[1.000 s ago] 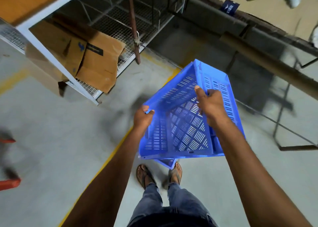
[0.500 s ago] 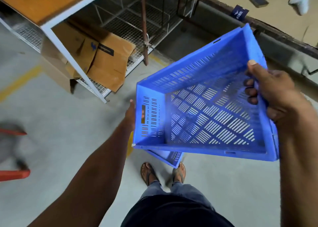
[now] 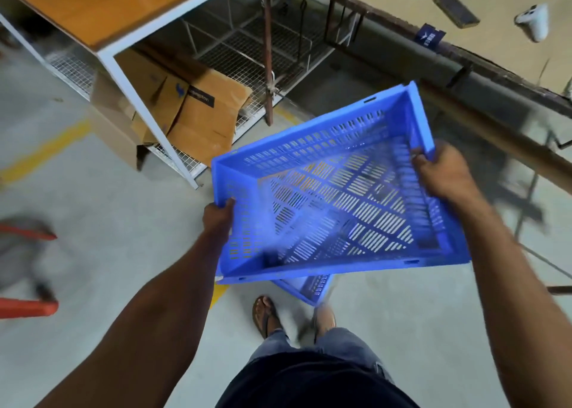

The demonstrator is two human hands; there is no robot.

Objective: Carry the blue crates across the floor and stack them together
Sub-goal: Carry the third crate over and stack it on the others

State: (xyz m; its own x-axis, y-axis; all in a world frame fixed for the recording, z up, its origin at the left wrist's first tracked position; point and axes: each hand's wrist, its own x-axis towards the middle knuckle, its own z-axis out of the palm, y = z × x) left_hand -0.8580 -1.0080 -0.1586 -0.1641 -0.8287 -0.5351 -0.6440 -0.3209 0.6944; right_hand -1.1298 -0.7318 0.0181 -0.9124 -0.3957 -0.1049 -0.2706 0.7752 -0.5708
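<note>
A blue slotted plastic crate (image 3: 334, 197) is held in the air in front of me, mouth up and tilted. My left hand (image 3: 218, 218) grips its near-left rim corner. My right hand (image 3: 442, 172) grips the right rim, fingers curled over the edge. Under it the corner of a second blue crate (image 3: 309, 288) shows, on the floor just ahead of my feet; the rest of it is hidden by the held crate.
A white-framed table with a wooden top (image 3: 102, 8) stands at the upper left, with cardboard boxes (image 3: 198, 119) on its wire shelf. A rusty rail (image 3: 483, 64) runs across the upper right. Red bars (image 3: 24, 307) lie at the left edge. A yellow line (image 3: 43, 150) marks the floor.
The crate has turned from nearly on edge to mouth-up, more level and lower. My right hand moved from the middle of it out to the right rim; my left stays on the left corner.
</note>
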